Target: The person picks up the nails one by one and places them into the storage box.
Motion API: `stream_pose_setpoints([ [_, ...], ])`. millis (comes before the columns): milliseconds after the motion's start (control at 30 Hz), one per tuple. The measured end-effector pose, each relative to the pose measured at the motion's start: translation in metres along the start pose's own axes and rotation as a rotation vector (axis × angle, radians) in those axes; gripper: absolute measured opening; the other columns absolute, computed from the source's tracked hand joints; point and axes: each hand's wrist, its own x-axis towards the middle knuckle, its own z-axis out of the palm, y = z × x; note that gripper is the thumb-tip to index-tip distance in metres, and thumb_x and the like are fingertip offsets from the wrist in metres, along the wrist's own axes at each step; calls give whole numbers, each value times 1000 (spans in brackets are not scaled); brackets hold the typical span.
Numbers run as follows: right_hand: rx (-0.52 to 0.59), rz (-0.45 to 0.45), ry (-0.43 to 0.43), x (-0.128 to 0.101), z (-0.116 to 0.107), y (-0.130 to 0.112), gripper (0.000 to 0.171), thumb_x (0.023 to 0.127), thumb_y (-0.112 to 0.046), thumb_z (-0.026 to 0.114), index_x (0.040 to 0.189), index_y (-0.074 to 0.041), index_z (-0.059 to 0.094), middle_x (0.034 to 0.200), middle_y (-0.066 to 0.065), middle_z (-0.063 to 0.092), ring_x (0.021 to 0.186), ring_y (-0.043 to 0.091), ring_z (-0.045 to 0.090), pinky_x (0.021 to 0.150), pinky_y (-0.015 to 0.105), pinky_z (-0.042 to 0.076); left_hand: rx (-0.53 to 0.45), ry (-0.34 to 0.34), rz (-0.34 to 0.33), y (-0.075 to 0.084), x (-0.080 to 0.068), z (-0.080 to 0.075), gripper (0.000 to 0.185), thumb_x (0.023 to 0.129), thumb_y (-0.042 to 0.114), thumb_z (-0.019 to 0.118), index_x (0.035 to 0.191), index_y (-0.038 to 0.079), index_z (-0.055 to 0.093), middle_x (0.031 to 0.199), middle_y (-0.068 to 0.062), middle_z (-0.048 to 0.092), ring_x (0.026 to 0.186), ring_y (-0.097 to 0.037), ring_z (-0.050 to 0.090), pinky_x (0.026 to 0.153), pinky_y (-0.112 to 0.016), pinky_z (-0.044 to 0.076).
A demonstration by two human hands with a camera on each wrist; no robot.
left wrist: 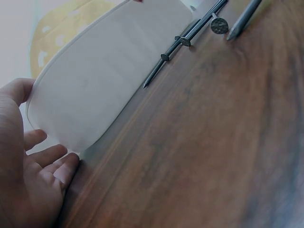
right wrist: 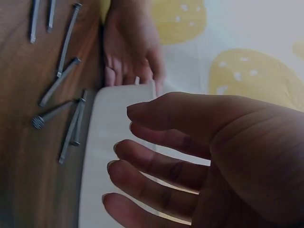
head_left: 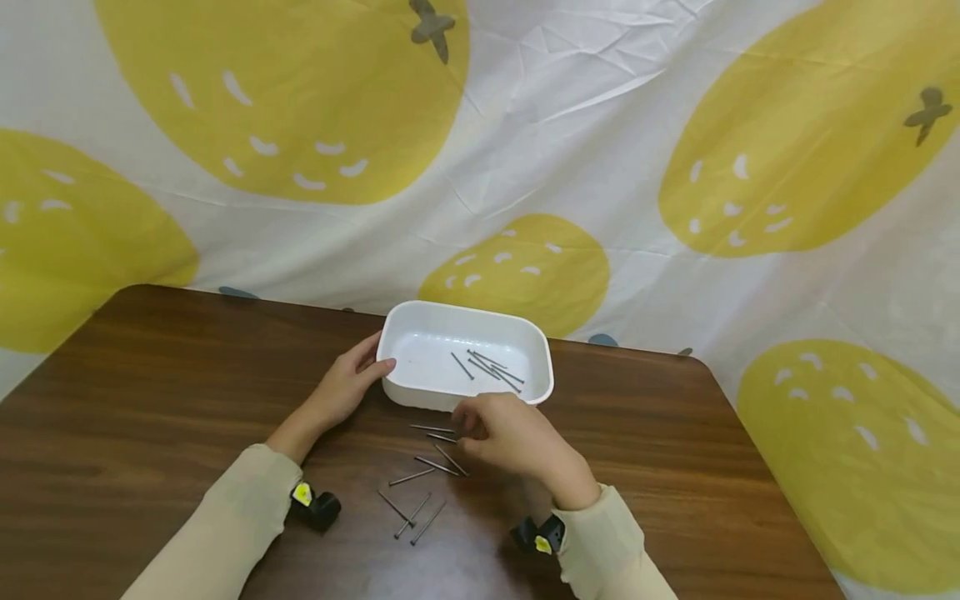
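the tray [head_left: 542,367] looks like smooth white plastic with a slight gloss. the nails inside it [head_left: 491,368] and the nails just in front of it [head_left: 431,467] are dull grey metal. under the tray, the table [head_left: 150,400] is dark wood grain with a soft sheen. behind the tray hangs creased matt cloth [head_left: 600,125], white with yellow prints.

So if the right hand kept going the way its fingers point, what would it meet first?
Probably the near wall of the white tray: the right hand hovers beside it, fingers aimed there, above nails on the table. Depth is uncertain.
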Motion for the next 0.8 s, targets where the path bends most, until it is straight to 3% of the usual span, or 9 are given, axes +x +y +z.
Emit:
stream_pose_setpoints([
  [233,-79,-47,-48,5,14,-2,24,81,-12,75,105,-7,74,78,-3,69,72,7,59,67,24,52,9,9,5,-1,0,0,65,104,23,55,157,-2,29,160,-27,35,147,-42,38,122,-52,34],
  [433,-128,-44,-50,6,24,-2,19,78,-11,77,96,-12,74,65,-9,59,63,5,50,58,19,43,2,7,10,-1,1,1,65,104,23,55,157,-2,29,160,-27,35,147,-42,38,122,-52,34],
  [800,-231,5,-7,9,36,-4,20,78,-15,79,97,-17,74,71,-9,64,67,7,57,57,23,47,7,3,14,0,1,0,64,104,21,55,157,-2,29,161,-27,33,149,-42,36,122,-52,33],
])
